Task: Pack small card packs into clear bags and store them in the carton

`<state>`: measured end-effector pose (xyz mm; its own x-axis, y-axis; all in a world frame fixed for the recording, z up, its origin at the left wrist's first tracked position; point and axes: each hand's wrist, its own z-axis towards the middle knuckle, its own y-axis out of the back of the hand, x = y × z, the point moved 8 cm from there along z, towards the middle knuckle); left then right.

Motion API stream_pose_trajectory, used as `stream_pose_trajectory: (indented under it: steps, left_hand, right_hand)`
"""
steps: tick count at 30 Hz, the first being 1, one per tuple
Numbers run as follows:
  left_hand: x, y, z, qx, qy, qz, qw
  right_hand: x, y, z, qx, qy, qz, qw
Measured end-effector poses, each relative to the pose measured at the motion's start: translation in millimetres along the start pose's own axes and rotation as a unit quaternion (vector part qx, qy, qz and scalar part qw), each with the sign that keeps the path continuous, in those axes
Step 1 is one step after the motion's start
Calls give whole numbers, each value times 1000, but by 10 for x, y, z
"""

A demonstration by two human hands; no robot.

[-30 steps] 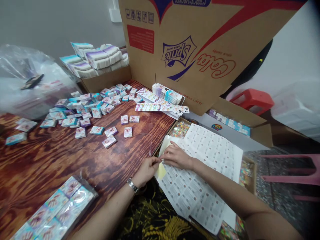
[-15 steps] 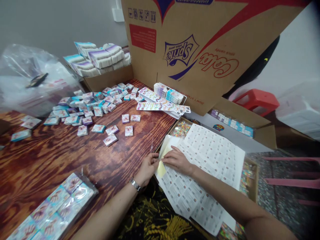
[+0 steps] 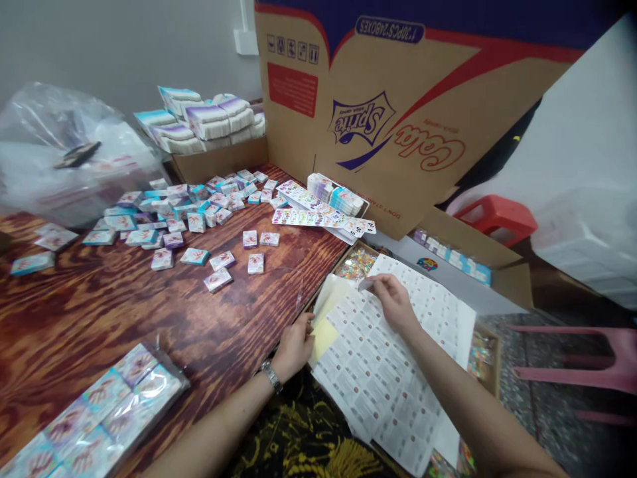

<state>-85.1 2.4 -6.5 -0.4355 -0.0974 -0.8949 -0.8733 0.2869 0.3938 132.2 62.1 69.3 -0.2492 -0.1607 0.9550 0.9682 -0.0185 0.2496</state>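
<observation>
Over the sheets of printed labels [image 3: 393, 372], my right hand [image 3: 393, 302] pinches a small peeled label [image 3: 365, 284] between thumb and fingers. The top sheet has a bare yellow backing patch [image 3: 324, 340] at its left corner. My left hand [image 3: 294, 348], with a metal watch band [image 3: 271, 376] at its wrist, is at the table edge beside that patch. Its fingers are curled closed; what they hold, if anything, I cannot make out. Something thin and transparent [image 3: 299, 293] shows just above its fingertips. The sheets lie over a box of small colourful pieces [image 3: 355, 260].
Many small printed boxes [image 3: 172, 206] are scattered over the wooden table [image 3: 239, 332]. A plastic-wrapped pack [image 3: 107, 415] lies front left. Sticker strips [image 3: 311, 217] lie near a large carton [image 3: 378, 99]. Pink [image 3: 567, 375] and red [image 3: 497, 218] plastic stools stand at right.
My right hand has lifted from the sheet's left corner and moved right and away from me, now pinching a label. The left hand stays near the table edge. The view has shifted slightly.
</observation>
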Motion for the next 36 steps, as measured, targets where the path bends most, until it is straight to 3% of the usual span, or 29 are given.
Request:
stream_pose_trajectory:
  steps: [1, 3, 6, 10, 15, 19, 22, 25, 31, 36]
  left_hand:
    - [-54, 28, -28, -3, -14, 11, 1000]
    - [-173, 163, -142, -22, -41, 27, 999]
    - [-277, 517, -514, -73, -50, 50, 995]
    - [-236, 1018, -1313, -146, -53, 137, 978]
    - [111, 1599, -2443, -333, 7, 227, 915]
    - [332, 1799, -3029, -445, 16, 275, 852]
    - [416, 1851, -3181, -474, 18, 312, 823]
    - [460, 1909, -3176, -468, 22, 355, 809]
    - [620, 2021, -2923, -383, 31, 450, 806]
    - [778, 2029, -2809, -324, 39, 467, 822]
  right_hand:
    - [97, -41, 33, 2, 3, -10, 1000]
    - [339, -340, 77, 68, 23, -43, 997]
    - [715, -1057, 27, 191, 51, -49, 979]
    - [1115, -2165, -226, 322, 68, -10, 944]
    - [1471, -3482, -808, 448, 101, 42, 887]
    - [1460, -4166, -1173, 480, 99, 14, 871]
    - [1384, -4421, -1288, 483, 105, -39, 868]
    - [1365, -4516, -1325, 479, 115, -77, 867]
    - [1383, -4577, -1358, 467, 158, -135, 859]
    - [1437, -4511, -1458, 434, 280, -224, 826]
